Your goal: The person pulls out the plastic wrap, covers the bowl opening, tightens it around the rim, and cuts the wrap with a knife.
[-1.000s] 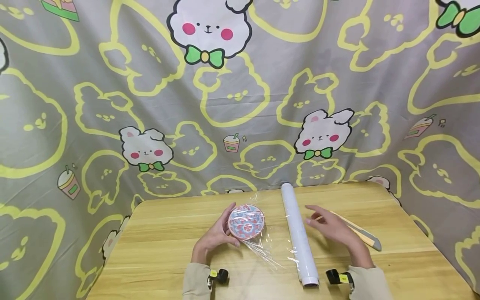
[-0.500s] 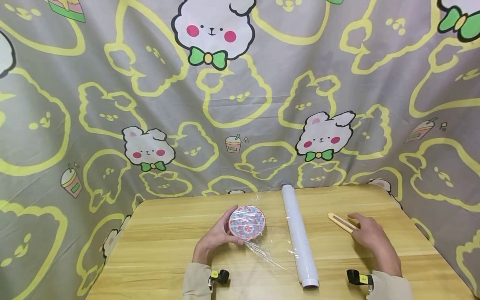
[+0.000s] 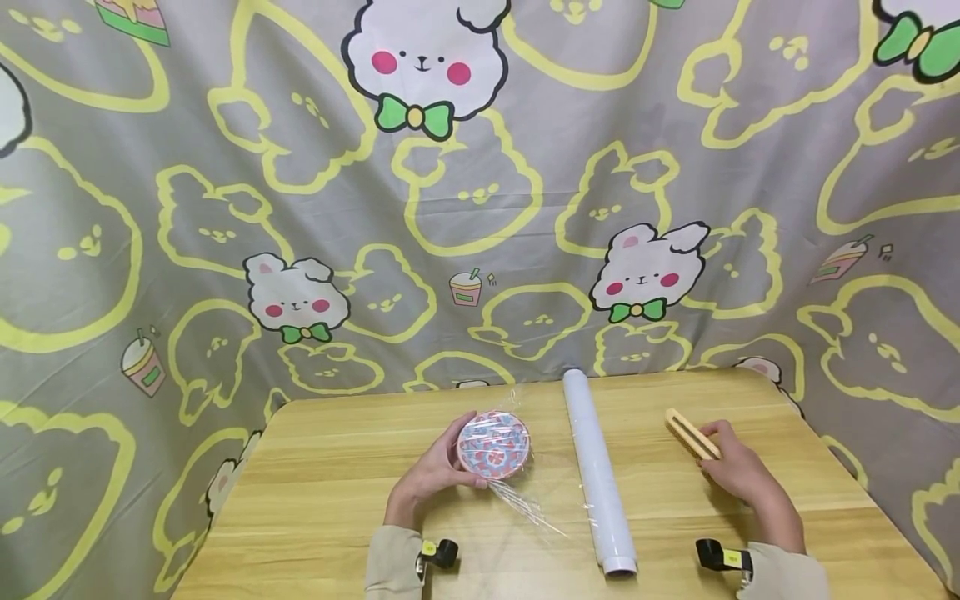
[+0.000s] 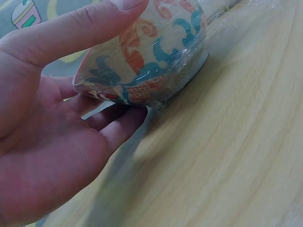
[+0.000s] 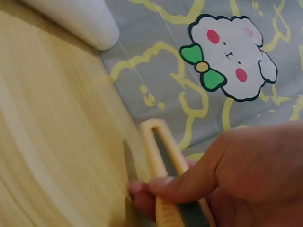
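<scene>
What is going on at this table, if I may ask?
A person's left hand holds a round red-and-blue patterned bowl covered in clear plastic film, with bunched strands trailing from it. The right hand grips a yellow-and-grey box cutter; no blade shows at its tip. A long white roll lies between the two hands on the wooden table.

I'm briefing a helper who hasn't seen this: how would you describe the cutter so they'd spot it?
Find the wooden table before the cartoon-print curtain. Right of its long white roll, the person's right hand grips the cutter. It is slim, pale orange and slotted lengthwise, unlike the thicker white roll or the film-wrapped container.
</scene>
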Available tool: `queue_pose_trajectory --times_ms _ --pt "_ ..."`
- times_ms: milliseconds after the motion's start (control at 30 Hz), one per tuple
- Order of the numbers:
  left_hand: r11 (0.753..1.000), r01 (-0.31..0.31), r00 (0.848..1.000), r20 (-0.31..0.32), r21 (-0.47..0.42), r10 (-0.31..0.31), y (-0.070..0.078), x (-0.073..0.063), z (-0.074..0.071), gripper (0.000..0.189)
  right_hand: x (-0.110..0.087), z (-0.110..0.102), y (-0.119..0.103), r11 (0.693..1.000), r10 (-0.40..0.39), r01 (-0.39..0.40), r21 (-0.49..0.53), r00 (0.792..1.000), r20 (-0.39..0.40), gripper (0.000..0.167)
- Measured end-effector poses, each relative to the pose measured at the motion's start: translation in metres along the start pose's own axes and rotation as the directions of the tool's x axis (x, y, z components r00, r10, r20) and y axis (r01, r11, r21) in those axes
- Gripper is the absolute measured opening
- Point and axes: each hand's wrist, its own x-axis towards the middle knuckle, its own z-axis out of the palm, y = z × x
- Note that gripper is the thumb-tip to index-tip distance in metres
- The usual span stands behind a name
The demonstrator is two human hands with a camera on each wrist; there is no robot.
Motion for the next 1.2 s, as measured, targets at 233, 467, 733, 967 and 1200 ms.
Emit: queue_pose_trajectory --times_ms 233,467,733,967,1200 --pt "1.000 -0.017 1.000 -0.004 0.023 0.017 -0.002 0.001 0.000 0.119 0.001 0.000 -0.009 0.989 0.005 0.000 0.146 0.999 -0.032 0.054" --pt "1.000 -0.025 1.000 0.002 0.014 0.025 -0.006 0.002 -0.001 0.116 0.001 0.005 -0.018 0.926 -0.055 0.013 0.379 0.993 0.101 0.070" --pt "1.000 -0.008 1.000 -0.006 0.002 0.008 -0.003 0.001 0.000 0.117 0.002 0.013 -0.022 0.918 -0.127 0.076 0.388 0.986 0.107 0.064" --pt "1.000 0.002 1.000 -0.020 0.014 -0.002 -0.003 0.000 0.001 0.117 0.006 0.015 -0.027 0.909 -0.165 0.111 0.401 0.981 0.103 0.062" --pt "1.000 0.010 1.000 -0.023 0.025 -0.009 -0.002 0.000 0.001 0.117 0.008 0.019 -0.029 0.910 -0.150 0.094 0.404 0.983 0.108 0.057"
